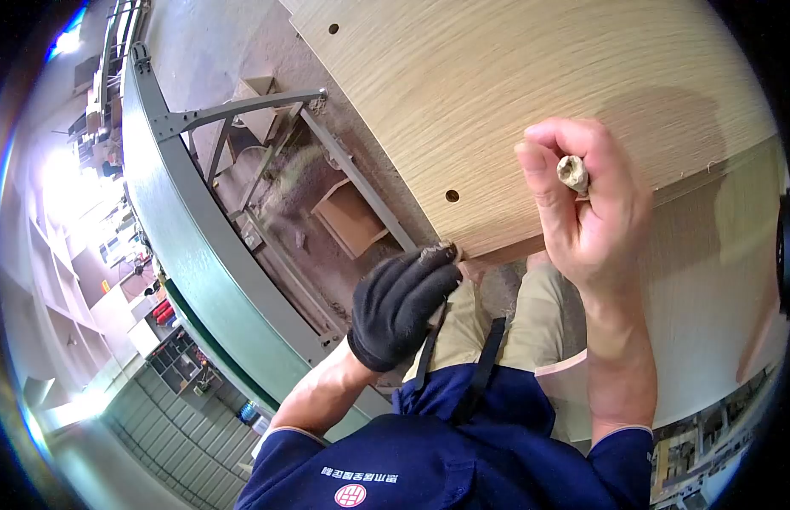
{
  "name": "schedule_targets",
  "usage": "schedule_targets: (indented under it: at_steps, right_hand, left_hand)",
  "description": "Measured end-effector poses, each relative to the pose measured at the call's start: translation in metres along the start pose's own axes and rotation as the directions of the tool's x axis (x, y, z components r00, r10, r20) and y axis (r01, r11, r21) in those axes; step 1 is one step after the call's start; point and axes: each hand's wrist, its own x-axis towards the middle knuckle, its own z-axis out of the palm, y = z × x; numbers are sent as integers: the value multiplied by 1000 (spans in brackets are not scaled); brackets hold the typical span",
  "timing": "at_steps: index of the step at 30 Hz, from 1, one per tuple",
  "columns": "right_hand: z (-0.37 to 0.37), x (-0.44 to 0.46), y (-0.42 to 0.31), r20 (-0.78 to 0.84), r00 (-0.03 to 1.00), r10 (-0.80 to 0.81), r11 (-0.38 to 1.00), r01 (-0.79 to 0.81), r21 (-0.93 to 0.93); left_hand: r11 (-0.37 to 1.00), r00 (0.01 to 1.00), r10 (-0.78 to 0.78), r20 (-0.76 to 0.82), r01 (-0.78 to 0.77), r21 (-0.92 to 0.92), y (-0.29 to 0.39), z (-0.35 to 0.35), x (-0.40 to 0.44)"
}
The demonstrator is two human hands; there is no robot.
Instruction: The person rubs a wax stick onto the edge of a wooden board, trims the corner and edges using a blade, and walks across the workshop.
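A large wood-grain board (497,93) with small dark round holes lies in front of me. My left hand (407,302), in a black glove, is at the board's near left corner. Its fingers are curled together, with the fingertips against that corner; its palm side is hidden. My bare right hand (594,200) is raised over the board's near right part. Its thumb and fingers are closed round a pale, rough-ended cylindrical piece (573,173), seen end-on. The rest of that piece is hidden in the hand.
A second pale curved panel (692,323) lies to the right, near my body. On the left stands a long machine table with a pale green top (212,263) and a metal frame (242,110). Offcuts (350,218) and sawdust lie on the floor. Shelves (63,289) stand far left.
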Motion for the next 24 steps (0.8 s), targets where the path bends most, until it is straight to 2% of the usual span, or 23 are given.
schedule_targets:
  at_steps: [2,5,6,9,16,19,22,24]
  right_hand:
    - [-1,-1,-1,3,1000,7,1000,-7,-11]
    - [-1,-2,-1,-2,1000,30,1000,-30,0]
    - [1,-1,-1,-10,999,31,999,-31,14]
    - [0,-1,0,-17,1000,14,1000,-14,21]
    - [1,-2,2,-2,1000,14,1000,-13,23]
    - [1,-1,3,-20,1000,-17,1000,18,21]
    - [-1,0,0,-1,1000,0,1000,0,0]
    - [-2,0,1,-6,1000,-6,1000,6,1]
  left_hand:
    - [999,999,-39,-37,40,26,-9,3,4]
    - [995,985,-39,-167,24,-94,-3,3,-8]
    - [995,996,-42,-83,34,-99,0,-3,-8]
    - [998,999,21,-29,-23,-64,-5,4,-18]
    - [993,997,-38,-74,30,-115,8,5,-11]
    - [992,992,-120,-43,118,-52,16,6,-6]
    - [991,991,-134,8,134,-8,24,-1,0]
    - [990,990,-138,-13,138,-8,23,1,-4]
